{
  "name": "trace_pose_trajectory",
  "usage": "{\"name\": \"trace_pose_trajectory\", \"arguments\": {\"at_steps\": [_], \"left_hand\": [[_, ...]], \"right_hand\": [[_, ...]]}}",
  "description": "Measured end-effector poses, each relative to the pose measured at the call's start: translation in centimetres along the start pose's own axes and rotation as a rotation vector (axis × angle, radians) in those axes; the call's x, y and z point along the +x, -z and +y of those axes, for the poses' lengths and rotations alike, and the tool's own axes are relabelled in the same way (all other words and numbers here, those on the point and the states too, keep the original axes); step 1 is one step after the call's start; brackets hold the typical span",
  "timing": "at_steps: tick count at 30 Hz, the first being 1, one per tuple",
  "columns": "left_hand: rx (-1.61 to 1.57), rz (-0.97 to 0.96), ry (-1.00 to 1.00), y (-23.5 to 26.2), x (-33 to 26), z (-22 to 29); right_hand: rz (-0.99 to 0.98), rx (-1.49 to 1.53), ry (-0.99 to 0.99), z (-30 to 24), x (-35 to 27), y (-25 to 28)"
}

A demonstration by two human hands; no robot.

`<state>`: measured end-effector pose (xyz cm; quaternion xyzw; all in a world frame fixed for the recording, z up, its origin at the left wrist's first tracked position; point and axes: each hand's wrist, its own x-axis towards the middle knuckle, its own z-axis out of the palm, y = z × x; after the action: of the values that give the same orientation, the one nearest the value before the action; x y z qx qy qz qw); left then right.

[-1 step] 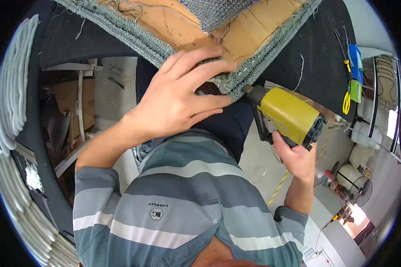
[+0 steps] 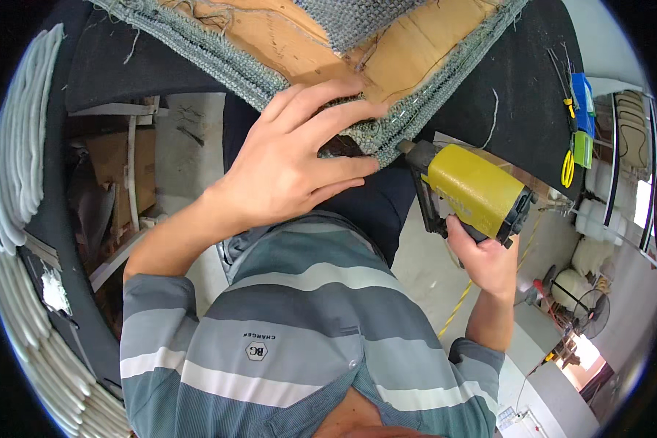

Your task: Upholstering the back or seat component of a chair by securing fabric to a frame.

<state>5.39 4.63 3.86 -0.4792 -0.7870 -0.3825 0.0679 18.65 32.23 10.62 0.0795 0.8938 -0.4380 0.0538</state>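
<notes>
A wooden panel (image 2: 409, 69) with its edges wrapped in grey-green woven fabric (image 2: 434, 95) lies at the top, one corner pointing toward me. My left hand (image 2: 292, 160) reaches over that corner, its fingers spread and bent around the folded fabric. Some fingers press on top while others lie along the near edge, with a dark gap between them. In my right hand (image 2: 482, 248) is a yellow and black staple gun (image 2: 471, 182), gripped by its handle. Its nose points left, beside the fabric corner; whether they touch I cannot tell.
Scissors with yellow handles (image 2: 568, 169) and blue and green boxes (image 2: 582, 109) lie on the black work surface (image 2: 518, 80) at right. Stacked pale padded strips (image 2: 25, 146) line the left. A yellow hose (image 2: 456, 310) hangs on the right. A fan (image 2: 590, 312) stands beyond it.
</notes>
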Motion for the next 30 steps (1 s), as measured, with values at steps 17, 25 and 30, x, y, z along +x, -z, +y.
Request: {"name": "trace_pose_trajectory", "arguments": {"at_steps": [17,25,30], "left_hand": [[-0.032,0.388,0.005,-1.4,-3.5,-0.2],[-1.267,0.062,0.947,-5.0,-4.5,3.9],[-1.194,0.154,1.001,-6.8,-3.5,3.5]], "right_hand": [[-0.102,-0.196,-0.002,-1.1,0.1,-0.2],[-0.174,-0.058,-0.051,0.0,-0.2,0.0],[-0.071,0.103,-0.046,0.5,-0.7,-1.1]]}}
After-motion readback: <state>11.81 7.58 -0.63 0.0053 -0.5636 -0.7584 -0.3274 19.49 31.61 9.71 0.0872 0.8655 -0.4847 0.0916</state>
